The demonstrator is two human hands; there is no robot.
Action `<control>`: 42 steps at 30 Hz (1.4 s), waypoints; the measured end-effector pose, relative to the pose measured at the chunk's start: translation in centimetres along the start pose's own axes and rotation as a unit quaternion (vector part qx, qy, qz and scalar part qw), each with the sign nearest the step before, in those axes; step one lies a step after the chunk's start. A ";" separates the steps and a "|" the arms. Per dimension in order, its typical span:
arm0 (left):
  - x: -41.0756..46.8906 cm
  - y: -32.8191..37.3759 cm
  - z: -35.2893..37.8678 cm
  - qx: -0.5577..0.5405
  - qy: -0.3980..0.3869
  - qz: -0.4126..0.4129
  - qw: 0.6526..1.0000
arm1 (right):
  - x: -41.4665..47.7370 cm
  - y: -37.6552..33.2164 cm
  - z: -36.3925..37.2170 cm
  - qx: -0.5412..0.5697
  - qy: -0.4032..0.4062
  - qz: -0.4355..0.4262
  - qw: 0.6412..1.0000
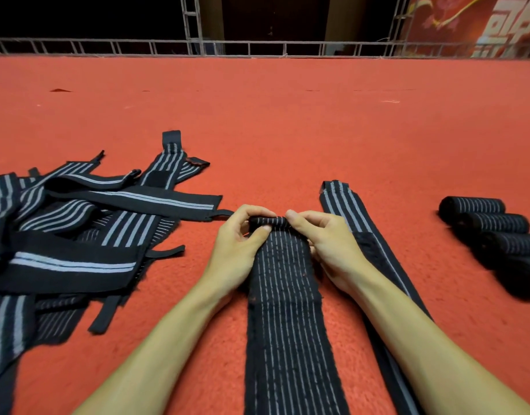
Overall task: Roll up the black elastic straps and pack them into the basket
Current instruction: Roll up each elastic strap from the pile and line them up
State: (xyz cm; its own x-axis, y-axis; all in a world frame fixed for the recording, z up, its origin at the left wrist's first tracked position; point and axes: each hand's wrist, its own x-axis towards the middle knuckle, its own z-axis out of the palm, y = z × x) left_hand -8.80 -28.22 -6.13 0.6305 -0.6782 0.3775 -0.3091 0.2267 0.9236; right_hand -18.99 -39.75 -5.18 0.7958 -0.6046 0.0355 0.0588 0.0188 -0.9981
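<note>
A black elastic strap (287, 324) with thin grey stripes lies flat on the red carpet, running from the bottom edge up to my hands. Its far end is curled into a small roll (268, 222). My left hand (242, 238) pinches the roll's left end, thumb on top. My right hand (323, 235) pinches its right end. A second flat strap (344, 205) lies just right of it, partly under my right forearm. Several finished rolls (491, 223) sit in a row at the right. No basket is in view.
A tangled heap of unrolled black striped straps (78, 223) covers the carpet at the left. The red carpet (287, 115) stretches far ahead to a metal truss rail (257, 49). A red banner (482, 22) hangs at the back right.
</note>
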 end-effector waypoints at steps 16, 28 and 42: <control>-0.4 0.6 0.7 0.011 0.034 -0.105 0.994 | -0.8 -0.4 0.3 -0.047 0.013 -0.129 0.990; -0.9 0.6 0.3 -0.047 0.001 -0.055 0.997 | -0.7 -0.3 0.5 -0.101 0.019 -0.106 0.989; -0.9 0.7 0.5 -0.076 -0.018 -0.086 0.993 | -0.8 0.0 0.4 -0.018 -0.001 -0.092 0.996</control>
State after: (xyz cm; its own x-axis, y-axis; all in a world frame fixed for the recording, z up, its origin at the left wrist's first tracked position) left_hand -9.88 -27.82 -5.86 0.6372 -0.7407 0.2130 -0.0862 0.2061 0.9747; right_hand -19.38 -39.00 -5.20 0.7739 -0.5943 0.2188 0.1827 -0.1212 -0.9757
